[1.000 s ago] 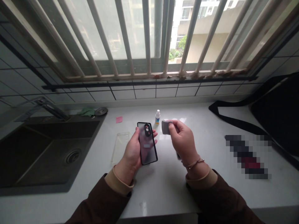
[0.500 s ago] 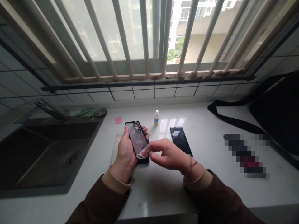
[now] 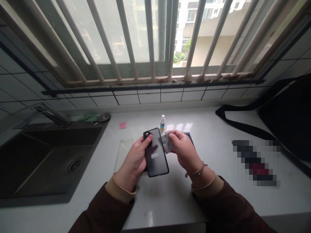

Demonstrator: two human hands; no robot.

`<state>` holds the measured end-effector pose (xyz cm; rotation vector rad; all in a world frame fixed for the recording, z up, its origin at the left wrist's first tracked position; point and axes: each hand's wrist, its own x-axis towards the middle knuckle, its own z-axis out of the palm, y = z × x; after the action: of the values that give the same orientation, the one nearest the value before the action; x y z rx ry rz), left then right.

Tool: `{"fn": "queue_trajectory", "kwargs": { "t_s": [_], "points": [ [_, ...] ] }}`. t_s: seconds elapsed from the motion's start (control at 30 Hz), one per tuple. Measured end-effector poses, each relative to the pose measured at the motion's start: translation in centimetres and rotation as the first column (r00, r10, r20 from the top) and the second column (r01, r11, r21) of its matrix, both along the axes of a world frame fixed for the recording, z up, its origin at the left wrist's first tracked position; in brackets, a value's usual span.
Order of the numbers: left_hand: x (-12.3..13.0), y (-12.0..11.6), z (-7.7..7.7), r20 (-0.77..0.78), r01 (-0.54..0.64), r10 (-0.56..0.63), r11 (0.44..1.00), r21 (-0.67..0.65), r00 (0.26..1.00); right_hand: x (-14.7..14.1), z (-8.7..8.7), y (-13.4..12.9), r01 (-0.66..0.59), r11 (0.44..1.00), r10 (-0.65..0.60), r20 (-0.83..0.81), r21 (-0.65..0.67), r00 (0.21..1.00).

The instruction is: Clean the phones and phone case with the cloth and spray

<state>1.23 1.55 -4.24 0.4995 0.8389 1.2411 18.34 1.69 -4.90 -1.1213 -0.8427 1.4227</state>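
Note:
A translucent phone case with a dark rim (image 3: pixel 159 161) is gripped at its left side by my left hand (image 3: pixel 136 157), the thumb lying near the camera opening. My right hand (image 3: pixel 183 147) pinches a small grey cloth (image 3: pixel 167 143) beside the case's upper right edge. Behind my right hand lies a dark phone (image 3: pixel 190 137), mostly hidden. A clear case (image 3: pixel 121 153) rests on the counter left of my left hand. Beyond the hands stands a small white bottle (image 3: pixel 162 123).
On the left is a dark sink (image 3: pixel 52 165) with a faucet (image 3: pixel 54 116) and a green cloth (image 3: pixel 88 118). A pink note (image 3: pixel 122 125) lies on the white counter (image 3: pixel 150 200). A black bag (image 3: pixel 286 110) with a strap and a blurred-out item are at right.
The dark-rimmed case has moved right and turned in my left hand, whose thumb now lies across it. My right hand has lifted the cloth from the case's lower end to its upper right side.

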Motion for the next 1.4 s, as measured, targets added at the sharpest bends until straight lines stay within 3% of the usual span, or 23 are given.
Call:
{"fn": "queue_trajectory", "kwargs": {
  "t_s": [0.1, 0.23, 0.3, 0.4, 0.53, 0.6, 0.7, 0.77, 0.83, 0.93, 1.0, 1.27, 1.4],
  "points": [
    [-0.2, 0.7, -0.4, 0.070, -0.129, 0.128, 0.992, 0.006, 0.989, 0.2, -0.4, -0.1, -0.020, 0.993, 0.001, 0.163, 0.112, 0.987],
    [-0.3, 0.8, -0.3, 0.126, -0.215, 0.217, 0.976, -0.028, 0.968, 0.2, -0.4, -0.4, -0.112, 0.966, 0.007, 0.408, 0.233, 0.913],
    [-0.2, 0.5, 0.2, 0.161, -0.159, 0.163, 0.986, -0.040, 0.973, 0.1, -0.4, -0.5, -0.165, 0.959, 0.048, 0.443, 0.231, 0.895],
    [-0.2, 0.0, 1.1, 0.206, -0.001, 0.007, 1.000, -0.029, 0.979, 0.2, -1.0, 0.0, -0.169, 0.970, 0.094, 0.372, 0.176, 0.924],
    [-0.2, -0.6, 1.8, 0.190, 0.012, -0.008, 1.000, -0.020, 0.982, 1.1, -1.8, 1.0, 0.069, 0.982, -0.122, 0.307, 0.176, 0.944],
    [-0.1, -0.9, 1.9, 0.164, 0.030, -0.023, 0.999, -0.038, 0.986, 1.5, -1.5, 1.0, 0.191, 0.946, -0.270, 0.309, 0.262, 0.912],
    [0.0, -1.4, 1.7, 0.149, 0.192, -0.178, 0.978, -0.082, 0.973, 1.7, -0.3, 0.3, 0.268, 0.848, -0.455, 0.367, 0.457, 0.811],
    [0.1, -1.8, 1.5, 0.162, 0.325, -0.306, 0.939, -0.109, 0.938, 1.5, 0.4, -0.3, 0.205, 0.794, -0.508, 0.438, 0.573, 0.741],
    [0.4, -2.0, 1.3, 0.164, 0.404, -0.382, 0.906, -0.128, 0.909, 1.1, 0.6, -0.8, 0.032, 0.775, -0.461, 0.531, 0.631, 0.711],
    [0.8, -2.1, 0.8, 0.165, 0.401, -0.379, 0.907, -0.129, 0.911, 0.2, 0.1, -1.1, -0.292, 0.729, -0.276, 0.656, 0.619, 0.703],
    [1.0, -2.0, 0.6, 0.206, 0.368, -0.340, 0.923, -0.114, 0.918, -0.2, -0.3, -1.2, -0.412, 0.676, -0.199, 0.689, 0.611, 0.697],
    [1.4, -1.4, 0.2, 0.270, 0.180, -0.141, 0.976, -0.126, 0.952, -1.0, -0.3, -1.4, -0.543, 0.551, -0.154, 0.717, 0.634, 0.680],
    [1.3, -1.3, 0.2, 0.250, 0.162, -0.114, 0.970, -0.182, 0.962, -0.9, -0.4, -1.4, -0.590, 0.529, -0.114, 0.740, 0.610, 0.662]
  ]
}}
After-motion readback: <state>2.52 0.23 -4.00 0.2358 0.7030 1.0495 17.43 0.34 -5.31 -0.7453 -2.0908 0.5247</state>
